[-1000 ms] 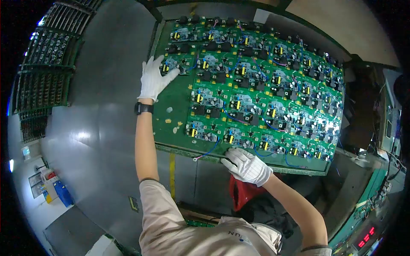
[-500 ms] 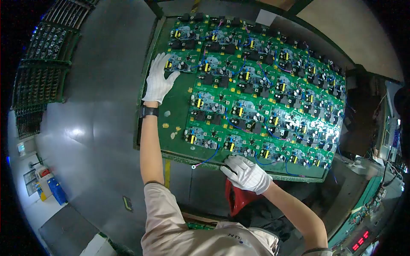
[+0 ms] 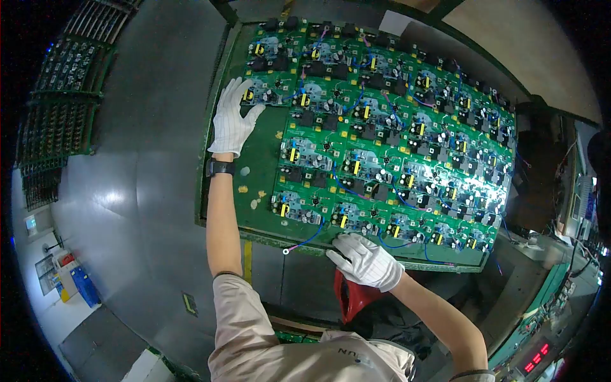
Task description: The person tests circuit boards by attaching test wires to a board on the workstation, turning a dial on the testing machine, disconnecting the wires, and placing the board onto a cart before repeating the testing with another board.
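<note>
A green tray (image 3: 258, 213) carries rows of green circuit boards (image 3: 305, 153) with black, yellow and silver parts and blue wires. My left hand (image 3: 233, 121), in a white striped glove, lies flat at the tray's left side, thumb spread. Its fingertips are beside the leftmost circuit board (image 3: 264, 95) of the second row; whether they touch it I cannot tell. At the near edge, my right hand (image 3: 366, 261), gloved alike, has its fingers over the tray's rim and its thumb below. A blue wire (image 3: 305, 243) with a ring terminal hangs over that edge, left of my right hand.
A red bag-like thing (image 3: 356, 298) hangs below my right hand. Racks holding boards (image 3: 60, 124) stand at the far left on the grey floor (image 3: 140, 127). At the right are a bench with cables and a red digital display (image 3: 538, 358).
The tray's left side and my left hand sit slightly farther left in the view. My right hand keeps its place on the near edge.
</note>
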### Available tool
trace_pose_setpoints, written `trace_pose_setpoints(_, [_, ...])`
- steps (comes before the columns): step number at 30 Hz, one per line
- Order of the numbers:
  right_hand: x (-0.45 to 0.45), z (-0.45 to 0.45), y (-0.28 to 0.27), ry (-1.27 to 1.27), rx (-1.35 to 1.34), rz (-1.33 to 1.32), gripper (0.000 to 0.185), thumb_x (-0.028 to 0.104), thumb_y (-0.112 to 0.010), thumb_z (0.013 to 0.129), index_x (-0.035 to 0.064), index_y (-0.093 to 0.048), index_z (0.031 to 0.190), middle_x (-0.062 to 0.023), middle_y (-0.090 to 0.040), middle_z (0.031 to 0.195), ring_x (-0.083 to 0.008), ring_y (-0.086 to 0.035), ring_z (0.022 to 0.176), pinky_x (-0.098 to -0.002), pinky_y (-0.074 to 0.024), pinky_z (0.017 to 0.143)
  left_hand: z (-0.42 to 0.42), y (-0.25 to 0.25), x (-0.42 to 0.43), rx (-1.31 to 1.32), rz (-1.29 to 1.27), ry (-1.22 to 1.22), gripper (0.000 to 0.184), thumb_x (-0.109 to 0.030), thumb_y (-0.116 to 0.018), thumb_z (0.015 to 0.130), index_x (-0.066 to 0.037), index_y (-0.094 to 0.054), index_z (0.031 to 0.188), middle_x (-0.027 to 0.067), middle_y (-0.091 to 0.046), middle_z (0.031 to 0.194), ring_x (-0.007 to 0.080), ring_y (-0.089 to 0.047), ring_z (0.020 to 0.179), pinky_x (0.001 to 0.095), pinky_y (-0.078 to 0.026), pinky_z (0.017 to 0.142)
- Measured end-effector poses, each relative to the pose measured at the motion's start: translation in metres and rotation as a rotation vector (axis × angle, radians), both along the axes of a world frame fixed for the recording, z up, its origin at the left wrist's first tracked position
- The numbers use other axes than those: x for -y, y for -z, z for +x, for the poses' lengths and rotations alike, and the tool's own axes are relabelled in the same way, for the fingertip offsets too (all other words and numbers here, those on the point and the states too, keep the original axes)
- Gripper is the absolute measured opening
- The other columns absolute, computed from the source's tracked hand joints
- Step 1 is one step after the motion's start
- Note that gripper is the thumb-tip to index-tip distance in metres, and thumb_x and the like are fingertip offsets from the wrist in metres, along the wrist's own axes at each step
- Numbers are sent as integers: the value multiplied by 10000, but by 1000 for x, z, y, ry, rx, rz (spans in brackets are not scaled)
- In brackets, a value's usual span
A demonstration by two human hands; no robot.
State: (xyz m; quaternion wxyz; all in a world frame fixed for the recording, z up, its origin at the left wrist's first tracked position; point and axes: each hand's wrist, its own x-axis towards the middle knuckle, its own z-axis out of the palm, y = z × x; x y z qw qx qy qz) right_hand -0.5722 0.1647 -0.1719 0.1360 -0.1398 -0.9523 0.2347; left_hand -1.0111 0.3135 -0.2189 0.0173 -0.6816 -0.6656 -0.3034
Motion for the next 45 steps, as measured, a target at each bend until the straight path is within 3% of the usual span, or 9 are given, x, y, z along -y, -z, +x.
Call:
trace_pose_setpoints(10, [-2, -1, -4, 1, 31, 12, 660, 258, -720, 838, 128, -525, 1455, -121, -619, 1354, -302, -621, 1251, -433, -523, 1071, -5, 2, -1, -54, 8, 19, 447, -304, -766, 910, -162, -639, 1314, 196, -567, 1500, 399, -494, 1423, 518, -374, 1212])
trace_pose_setpoints(12, [-1, -1, -2, 4, 5, -3, 704, 212, -780, 788, 121, -542, 1444, -143, -589, 1356, -335, -594, 1257, -456, -520, 1069, -5, 3, -1, -51, 13, 21, 425, -293, -763, 911, -160, -645, 1297, 195, -572, 1495, 396, -499, 1419, 515, -378, 1211])
trace_pose_setpoints(25, [0, -1, -2, 5, 27, 23, 708, 254, -774, 789, 130, -545, 1447, -135, -589, 1369, -333, -584, 1284, -455, -508, 1089, -1, 3, -1, -71, 10, -46, 515, -320, -770, 907, -197, -625, 1387, 177, -570, 1502, 394, -502, 1413, 508, -413, 1168])
trace_pose_setpoints(45, [1, 0, 1, 25, -6, 5, 640, 210, -745, 843, 132, -539, 1444, -138, -597, 1353, -325, -610, 1248, -450, -527, 1060, -1, 2, 1, -40, 26, 3, 499, -197, -743, 901, -171, -613, 1382, 179, -551, 1521, 405, -476, 1434, 510, -383, 1191])
